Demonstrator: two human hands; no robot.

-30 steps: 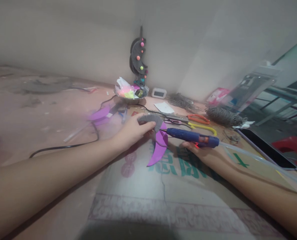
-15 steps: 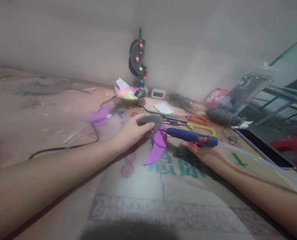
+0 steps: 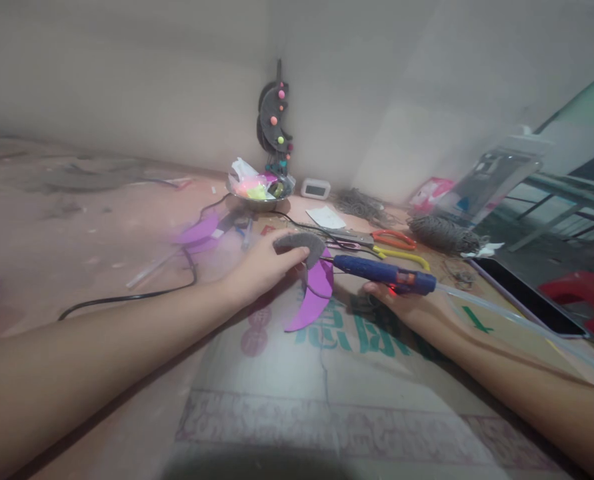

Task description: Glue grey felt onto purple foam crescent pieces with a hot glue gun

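Pale wall (image 3: 177,87) behind, pinkish tabletop (image 3: 91,247) in front, printed cardboard (image 3: 257,407) laid under the hands, probably to keep drips off the table. Left side was hazy.

Left hand (image 3: 269,263): thumb and fingers closed in a pinch on the grey-covered upper end of the purple crescent (image 3: 314,300). Crescent sat just above the cardboard, mid-view, bare purple tail pointing down toward the wearer. Grip was on the grey covering (image 3: 301,245), likely to pin it and leave the grey/purple boundary exposed.

Right hand (image 3: 409,305): wrapped around the grip of the blue glue gun (image 3: 377,269); most finger positions hidden, so couldn't tell the exact trigger squeeze. Gun lay almost level, nozzle at that boundary; couldn't confirm contact. Red light showed near the hand. Clear glue stick (image 3: 491,307) trailed out the back, clear of the crescent.

Grey strand (image 3: 318,291) looped across the purple. Orange-handled tool (image 3: 394,239) and yellow-handled tool (image 3: 401,256) lay just beyond the gun, seemingly parked within reach. Grey yarn bundle (image 3: 444,235) was farther right, phone (image 3: 531,297) nearer. Metal bowl (image 3: 259,204) of bright bits stood back by the wall.
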